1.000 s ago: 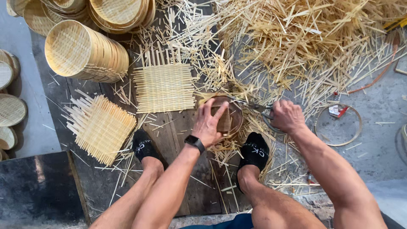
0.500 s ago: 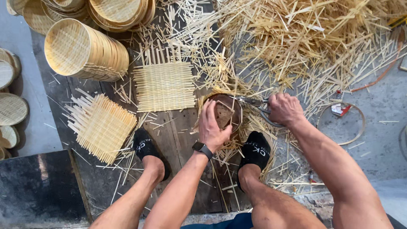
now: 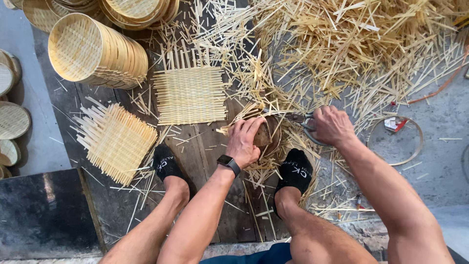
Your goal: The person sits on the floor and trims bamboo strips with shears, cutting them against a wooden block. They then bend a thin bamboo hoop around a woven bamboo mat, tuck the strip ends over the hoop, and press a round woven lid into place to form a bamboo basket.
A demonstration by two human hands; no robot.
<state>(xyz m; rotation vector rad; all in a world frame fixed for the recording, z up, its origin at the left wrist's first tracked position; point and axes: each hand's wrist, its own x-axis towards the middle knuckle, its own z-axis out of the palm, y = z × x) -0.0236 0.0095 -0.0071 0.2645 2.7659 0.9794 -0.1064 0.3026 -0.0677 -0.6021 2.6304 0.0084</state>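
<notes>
1. Head view, centre of frame: the left hand (image 3: 243, 143) has slid from flat on top of the round piece (image 3: 265, 133) to its left edge, fingers curled over the rim and gripping it; the piece is sitting on the planks (image 3: 205, 146) between the feet.
2. Right of centre: the right hand (image 3: 332, 126) is staying closed around the scissors (image 3: 299, 118), blades pointing at the piece; trimming seems to be continuing.
3. Upper centre: a woven mat (image 3: 189, 95) is lying untouched.

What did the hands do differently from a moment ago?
The left hand slid back toward the person and now covers more of the round woven piece. The right hand kept gripping the scissors beside it. Both feet, the square mats and stacked trays stayed put.
</notes>
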